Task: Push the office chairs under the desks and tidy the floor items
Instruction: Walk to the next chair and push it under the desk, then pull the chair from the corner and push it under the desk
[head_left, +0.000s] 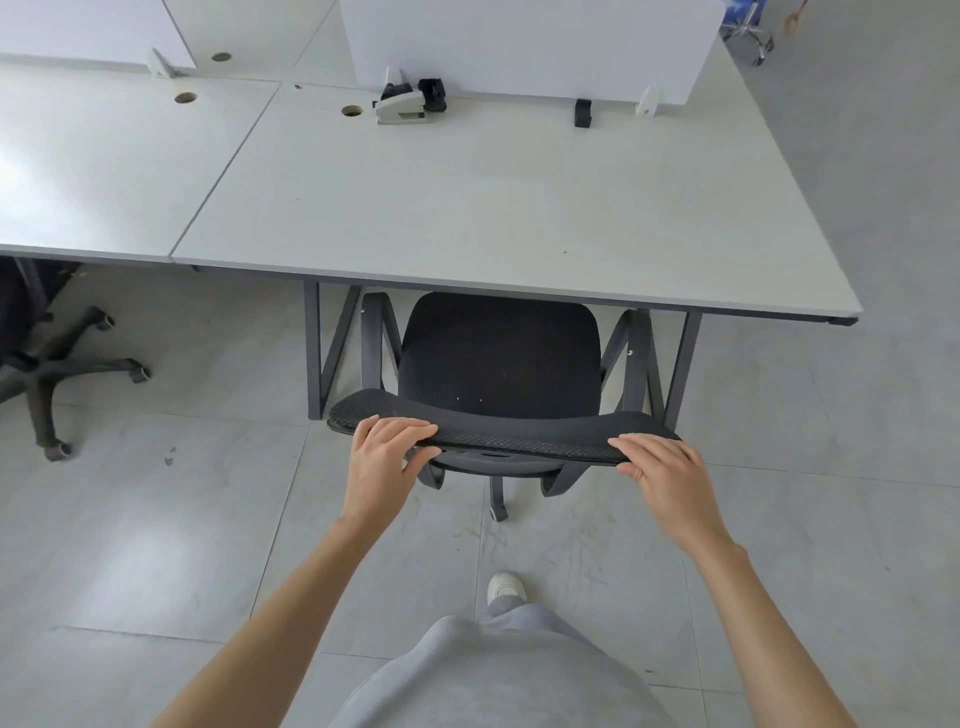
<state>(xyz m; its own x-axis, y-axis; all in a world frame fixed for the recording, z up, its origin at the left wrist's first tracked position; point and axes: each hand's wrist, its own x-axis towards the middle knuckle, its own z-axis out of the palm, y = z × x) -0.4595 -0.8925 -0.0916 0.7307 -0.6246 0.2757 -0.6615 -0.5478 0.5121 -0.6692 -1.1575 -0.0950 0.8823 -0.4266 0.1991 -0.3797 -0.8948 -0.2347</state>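
Note:
A black mesh office chair (498, 358) stands in front of me, its seat partly under the white desk (498, 208). My left hand (387, 457) grips the left end of the chair's backrest top, fingers curled over it. My right hand (662, 467) holds the right end of the same backrest edge. Both armrests sit just under the desk's front edge. A second black chair (47, 358) stands at the far left, mostly tucked under the neighbouring desk (104, 166), with its wheeled base showing.
Grey desk legs (314, 353) flank the chair on both sides. A stapler-like device (402, 106) and small black items (583, 113) lie at the desk's back by a white divider panel (530, 47). Another wheeled base (750, 36) shows top right. Small debris (170, 457) lies on the tiled floor.

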